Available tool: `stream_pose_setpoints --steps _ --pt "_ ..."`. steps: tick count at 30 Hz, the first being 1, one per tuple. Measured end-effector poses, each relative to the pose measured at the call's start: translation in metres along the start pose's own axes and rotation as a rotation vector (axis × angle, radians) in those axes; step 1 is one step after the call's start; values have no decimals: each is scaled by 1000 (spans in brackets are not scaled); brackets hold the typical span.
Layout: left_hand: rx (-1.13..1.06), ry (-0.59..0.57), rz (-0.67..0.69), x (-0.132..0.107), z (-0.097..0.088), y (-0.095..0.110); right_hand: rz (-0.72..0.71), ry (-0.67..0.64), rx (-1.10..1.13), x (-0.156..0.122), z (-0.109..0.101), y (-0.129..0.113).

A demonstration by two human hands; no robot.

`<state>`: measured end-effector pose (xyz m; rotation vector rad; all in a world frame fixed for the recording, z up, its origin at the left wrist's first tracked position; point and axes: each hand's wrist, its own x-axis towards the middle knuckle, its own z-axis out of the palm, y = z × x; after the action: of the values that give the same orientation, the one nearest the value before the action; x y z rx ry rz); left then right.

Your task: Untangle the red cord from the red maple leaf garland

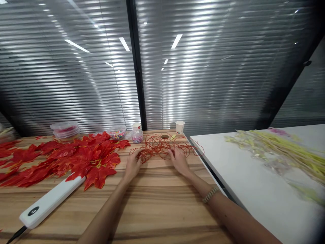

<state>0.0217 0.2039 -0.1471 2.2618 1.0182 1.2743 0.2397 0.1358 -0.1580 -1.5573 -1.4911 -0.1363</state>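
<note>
A loose tangle of thin red cord (157, 144) spreads over the wooden table in front of me. At its left side my left hand (134, 162) is closed, fingers pinching some of the strands. My right hand (178, 160) grips the cord from the right, thumb and fingers brought together on it. Just behind the tangle lie a small round brown object (165, 137) and a small yellow piece (173, 137). Some strands trail past the table's right edge. The exact strands between my fingertips are too small to make out.
Red artificial maple leaves (83, 157) pile up at left, touching a white corded device (53, 201). Behind stand stacked plastic tubs (65, 131), a bead container (118, 133), a bead jar (137, 137) and a paper cup (180, 127). Yellow strips (286, 149) lie on the white table (228, 169).
</note>
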Motion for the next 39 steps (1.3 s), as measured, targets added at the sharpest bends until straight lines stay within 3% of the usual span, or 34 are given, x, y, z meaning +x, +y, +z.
stream_pose_setpoints --steps 39 --pt "31 17 2 -1 0 3 -27 -29 -3 0 2 3"
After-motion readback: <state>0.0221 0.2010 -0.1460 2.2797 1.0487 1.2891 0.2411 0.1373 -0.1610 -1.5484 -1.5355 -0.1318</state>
